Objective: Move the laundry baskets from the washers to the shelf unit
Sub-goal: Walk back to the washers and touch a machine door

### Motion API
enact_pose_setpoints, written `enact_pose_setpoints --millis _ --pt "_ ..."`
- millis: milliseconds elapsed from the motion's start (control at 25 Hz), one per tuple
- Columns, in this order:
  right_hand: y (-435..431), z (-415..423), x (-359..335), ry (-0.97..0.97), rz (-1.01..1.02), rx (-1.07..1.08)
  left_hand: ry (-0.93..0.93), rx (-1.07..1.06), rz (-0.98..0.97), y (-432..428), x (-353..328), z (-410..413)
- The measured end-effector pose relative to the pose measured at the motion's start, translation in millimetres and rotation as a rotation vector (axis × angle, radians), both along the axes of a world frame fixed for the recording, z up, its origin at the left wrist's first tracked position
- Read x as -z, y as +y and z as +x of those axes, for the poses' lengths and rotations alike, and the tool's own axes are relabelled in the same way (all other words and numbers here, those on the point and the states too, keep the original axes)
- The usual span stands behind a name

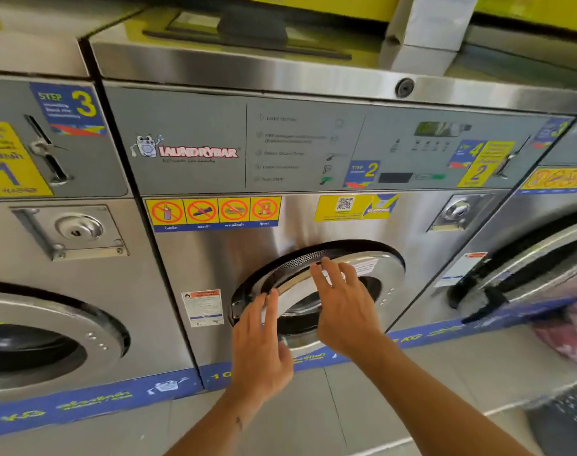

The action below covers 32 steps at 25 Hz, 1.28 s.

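Both hands reach to the round door [316,291] of the middle washer [280,232] at the centre of the frame. The left hand [259,343] is spread flat with fingers loosely extended, fingertips touching the door's left rim, holding nothing. The right hand [343,304] is also open, fingers [326,268] fanned over the upper rim of the door (which stands slightly ajar, perforated drum edge showing behind it). No laundry basket can be made out; at the right edge of the frame, pink patterned fabric [566,334] hangs blurred by the neighbouring washer [527,258], well apart from both hands. Another washer [60,291] fills the left of the frame.
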State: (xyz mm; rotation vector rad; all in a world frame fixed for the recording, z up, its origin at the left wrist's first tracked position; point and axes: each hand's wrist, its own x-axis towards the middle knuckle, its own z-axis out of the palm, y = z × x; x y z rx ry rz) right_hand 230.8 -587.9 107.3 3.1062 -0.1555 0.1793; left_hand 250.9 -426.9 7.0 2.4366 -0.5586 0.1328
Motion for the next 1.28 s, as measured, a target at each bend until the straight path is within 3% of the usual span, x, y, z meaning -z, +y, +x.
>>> enact_pose_setpoints --millis 200,400,600,680,880,1080,1280 --pt "-21.1 -59.0 0.4 -0.011 0.059 -0.091 0.089 -0.031 -0.041 -18.3 -4.8 -89.0" --pt "-66.3 -137.7 -3.8 -0.002 0.222 -0.145 0.175 0.047 -0.211 -34.4 -20.3 -169.2" --pt "-116.2 -226.7 -18.2 -0.006 0.501 -0.035 -0.003 0.133 -0.205 -84.5 -70.7 -177.7" --pt "-132.0 -264.8 -14.0 0.02 0.548 0.035 -0.088 0.327 -0.079 -122.4 -85.5 -176.5" --pt "-162.4 -313.1 -0.2 0.053 0.544 0.193 -0.455 0.727 0.494 -218.1 -104.3 -158.6" --pt "-199.8 -326.5 8.6 0.022 0.536 0.412 -0.353 0.79 0.519 -280.9 -104.5 -153.9" --pt "-253.0 -313.0 13.3 0.039 0.49 0.497 -0.247 0.777 0.547 -330.4 -112.6 -157.4"
